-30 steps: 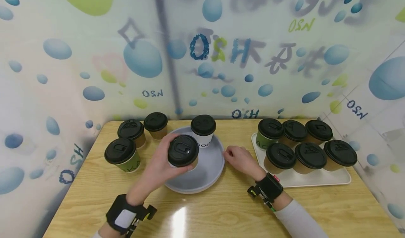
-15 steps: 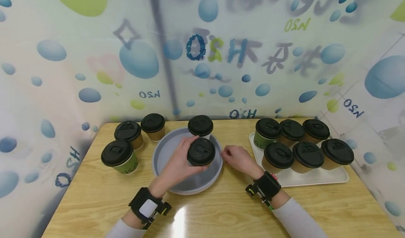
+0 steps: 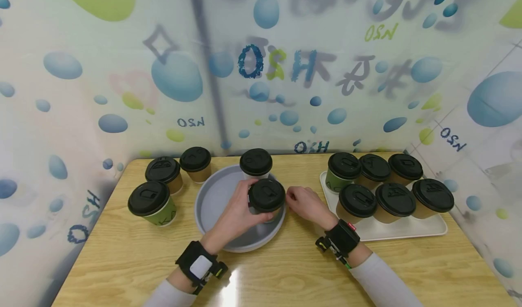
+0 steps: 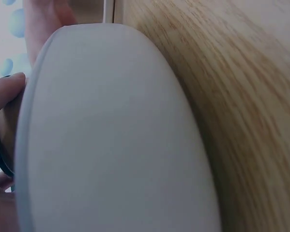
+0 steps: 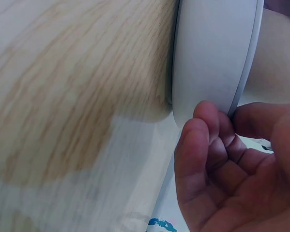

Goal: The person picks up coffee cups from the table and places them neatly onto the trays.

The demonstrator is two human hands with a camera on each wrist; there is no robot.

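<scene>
My left hand (image 3: 234,216) grips a paper coffee cup (image 3: 267,194) with a black lid, over the right side of a round grey plate (image 3: 216,193). Behind it on the plate stands a white cup (image 3: 256,162), also black-lidded and partly hidden. In the left wrist view the plate's outer wall (image 4: 106,121) covers most of the held brown cup (image 4: 8,125). My right hand (image 3: 306,202) is at the plate's right edge; in the right wrist view its thumb and curled fingers pinch the rim (image 5: 215,53). Whether the held cup touches the plate is hidden.
Left of the plate stand a green cup (image 3: 152,202) and two brown cups, one (image 3: 164,173) nearer and another (image 3: 196,164) farther back. A white rectangular tray (image 3: 424,232) at the right bears several lidded cups. A printed curtain (image 3: 163,116) rises behind the wooden table (image 3: 134,261).
My left hand has carried the cup rightward across the plate, to the front right of the white cup. My right hand has stayed at the plate's edge. The head view shifted slightly.
</scene>
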